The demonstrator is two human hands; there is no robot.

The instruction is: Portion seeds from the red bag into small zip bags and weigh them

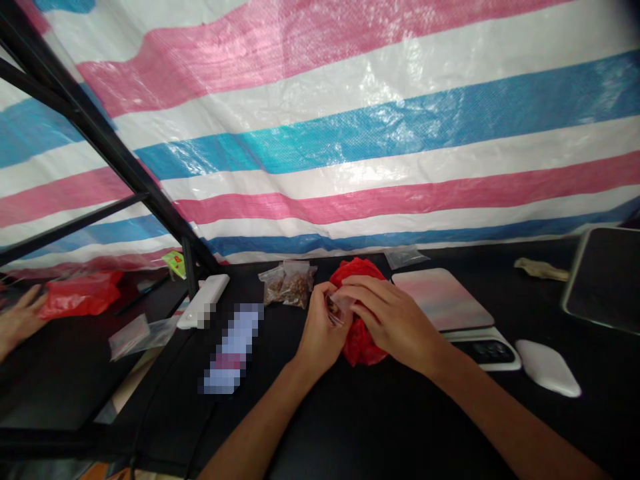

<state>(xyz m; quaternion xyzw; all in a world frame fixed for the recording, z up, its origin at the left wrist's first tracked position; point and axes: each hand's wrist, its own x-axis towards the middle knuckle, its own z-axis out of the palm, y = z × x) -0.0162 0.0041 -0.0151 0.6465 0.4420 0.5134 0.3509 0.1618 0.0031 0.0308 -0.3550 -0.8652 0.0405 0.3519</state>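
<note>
My left hand (320, 337) is closed around a small clear plastic bag (336, 308), with something brownish showing inside it. My right hand (397, 320) reaches over from the other side, its fingers bent at the mouth of the same bag, pinching the plastic. Beneath and behind both hands lies a crumpled red plastic bag (367, 347), partly hidden by them. Left of the hands, small clear bags of brown bits (290, 285) rest on the black table. A flat kitchen scale (447, 300) with a pale, shiny plate stands right of my right hand.
A white rounded object (547, 367), a tablet-like dark screen (605, 280) and a flat clear bag (406, 257) lie rightward. Leftward are a long white device (205, 300) and a blurred-out phone-like object (233, 350). Beyond a black frame, another person's hand (20, 320) touches a red bag (83, 293).
</note>
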